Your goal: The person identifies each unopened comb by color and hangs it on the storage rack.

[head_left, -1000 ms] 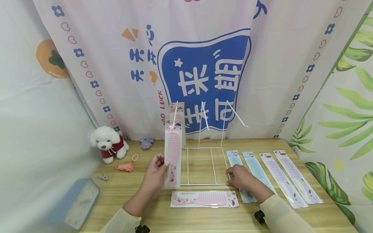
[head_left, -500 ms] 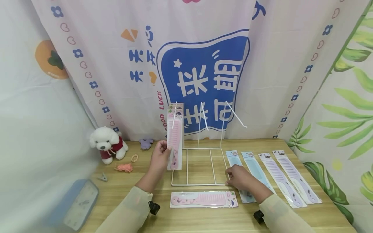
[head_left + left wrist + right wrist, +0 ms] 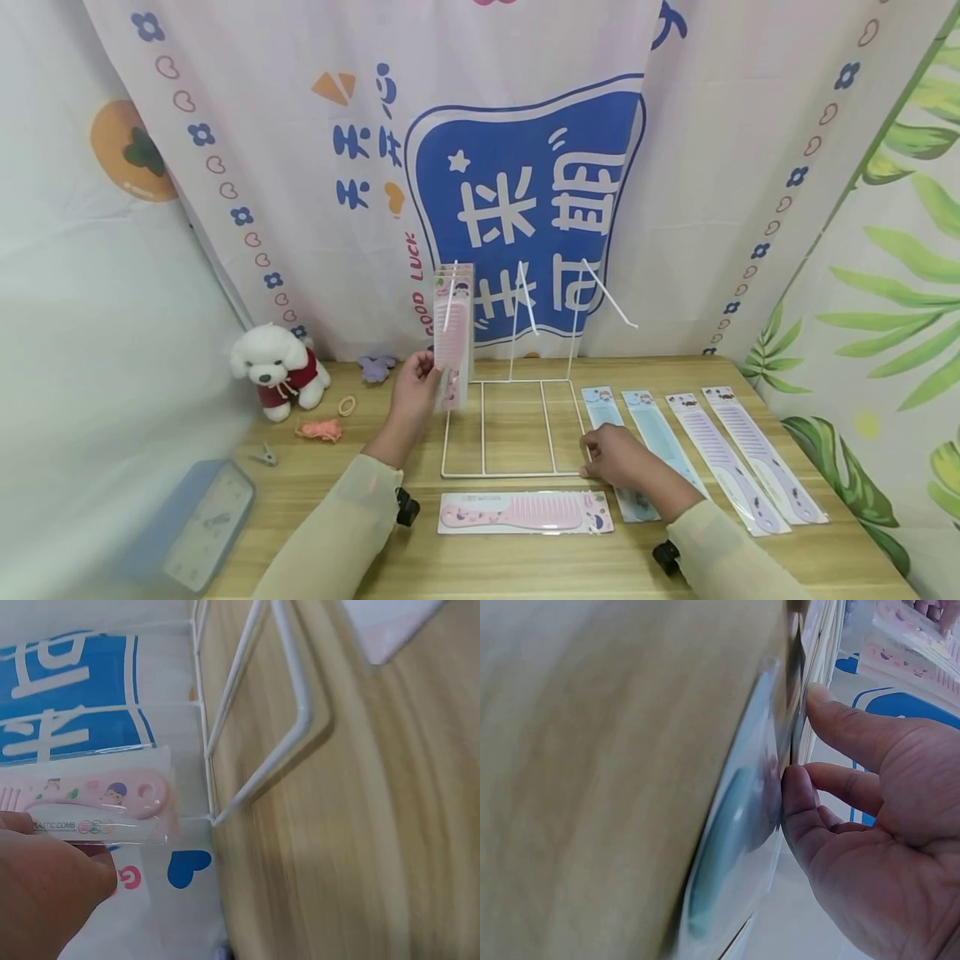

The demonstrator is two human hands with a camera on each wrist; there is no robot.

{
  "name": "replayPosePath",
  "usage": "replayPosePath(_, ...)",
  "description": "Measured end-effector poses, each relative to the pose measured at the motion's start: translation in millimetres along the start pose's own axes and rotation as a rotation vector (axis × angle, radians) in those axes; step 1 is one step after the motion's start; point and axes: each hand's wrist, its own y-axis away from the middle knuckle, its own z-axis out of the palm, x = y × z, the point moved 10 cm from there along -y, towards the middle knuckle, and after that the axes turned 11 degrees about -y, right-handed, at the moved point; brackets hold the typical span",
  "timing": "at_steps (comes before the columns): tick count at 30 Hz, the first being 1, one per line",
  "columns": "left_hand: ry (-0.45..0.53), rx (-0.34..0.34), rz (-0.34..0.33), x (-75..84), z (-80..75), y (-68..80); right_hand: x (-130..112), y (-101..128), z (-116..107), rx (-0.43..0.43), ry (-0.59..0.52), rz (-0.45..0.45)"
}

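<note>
The left hand [image 3: 414, 392] pinches the packaged pink plastic comb [image 3: 452, 350] low, keeping it on the white wire rack's [image 3: 517, 433] left hook; the right hand [image 3: 615, 457], fingers loosely bent, steadies the rack's base beside the blue packaged comb [image 3: 611, 433]

Flat on the table lie one pink comb [image 3: 525, 512], two blue combs [image 3: 660, 440] and two purple combs [image 3: 750, 462].

A wooden table [image 3: 525, 567] is bearing a wire rack [image 3: 513, 429], packaged combs [image 3: 525, 512], a plush dog [image 3: 277, 367] and a clock [image 3: 198, 525].
</note>
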Motion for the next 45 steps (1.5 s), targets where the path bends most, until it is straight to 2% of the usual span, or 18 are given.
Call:
replayPosePath(7, -0.047, -0.011, -0.018, -3.5, 1.2, -12.8, -1, -1, 1, -0.01, -0.003, -0.005)
replayPosePath(12, -0.139, 0.018, 0.017, -0.9, -1.8, -20.9, -2, -1, 1, -0.009, -0.001, -0.007)
replayPosePath(20, -0.182, 0.036, 0.022, 1.2, -5.3, -25.4, -5, 0, -1, -0.002, -0.004, -0.006)
replayPosePath(24, -0.148, 0.023, 0.024, 2.2, -6.7, -21.2, -5, 0, -1, 0.001, -0.002, 0.012)
replayPosePath(28, -0.121, 0.003, 0.004, -0.8, -11.9, -10.7, -5, 1, -1, 0.003, 0.006, 0.014)
replayPosePath(33, -0.181, -0.009, 0.038, 1.0, -20.9, 7.9, -4, 1, -1, -0.001, 0.012, 0.001)
replayPosePath(35, -0.206, -0.059, 0.068, 4.7, -16.9, 19.1, -2, 1, -1, -0.002, 0.02, 0.011)
replayPosePath(37, -0.256, -0.147, 0.133, 12.1, -5.6, 34.8, -1, 1, -2, -0.001, 0.025, 0.023)
replayPosePath(39, -0.341, -0.278, 0.227, 20.5, 12.7, 55.9, 0, 2, -2, -0.004, 0.027, 0.03)
replayPosePath(42, -0.486, -0.513, 0.379, 29.8, 45.0, 96.3, 0, 2, -2, -0.008, 0.021, 0.032)
replayPosePath(45, -0.65, -0.716, 0.484, 31.0, 71.7, 134.6, -2, 1, -2, -0.006, 0.014, 0.022)
